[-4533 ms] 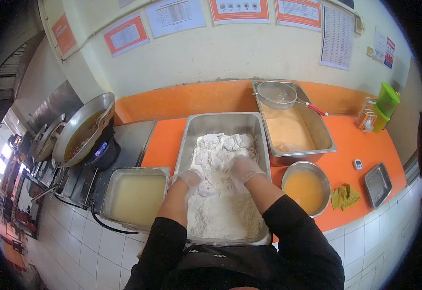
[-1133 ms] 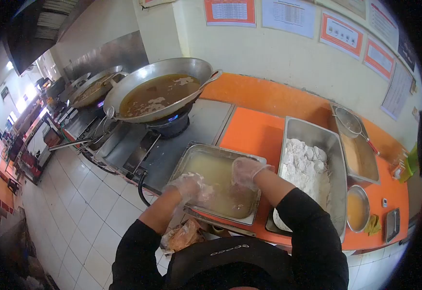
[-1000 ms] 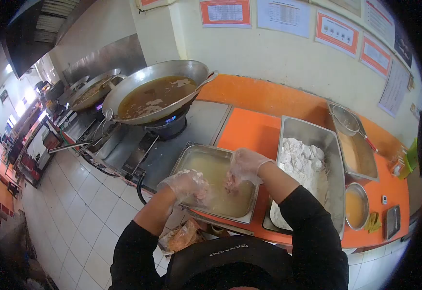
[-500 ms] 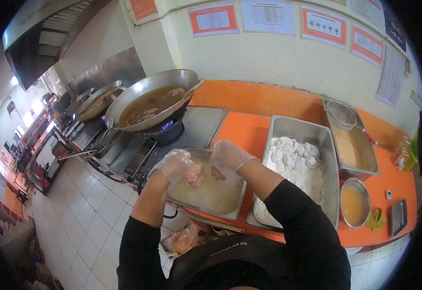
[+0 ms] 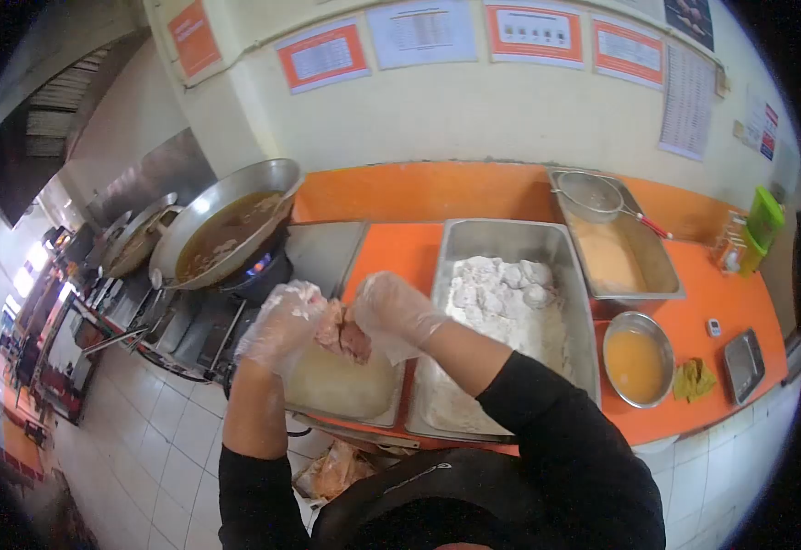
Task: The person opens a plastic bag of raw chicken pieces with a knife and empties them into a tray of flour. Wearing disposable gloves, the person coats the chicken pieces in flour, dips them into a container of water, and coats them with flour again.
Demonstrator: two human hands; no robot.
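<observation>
Both hands wear clear plastic gloves and are raised over a metal tray (image 5: 398, 403) of cloudy liquid. My left hand (image 5: 281, 325) is closed on raw chicken (image 5: 347, 337), which is pink and hangs between the two hands. From the other side, my right hand (image 5: 396, 312) grips the same meat with bent fingers. Whether this is one piece or two touching pieces I cannot tell. Right of the hands, a deep steel pan (image 5: 584, 353) holds white flour (image 5: 501, 325) with several coated lumps at its far end.
A large wok (image 5: 166, 252) of brown oil sits over a lit burner (image 5: 258, 266) at the left. On the orange counter (image 5: 391, 252) are a pan (image 5: 671, 284) of pale batter, a strainer (image 5: 593, 194), a bowl (image 5: 640, 399) of yellow liquid, a cloth (image 5: 694, 380) and a small tray (image 5: 744, 367).
My view has turned right, so the surroundings sit further left. The hands have come up from low over the liquid, and the meat between them shows more fully.
</observation>
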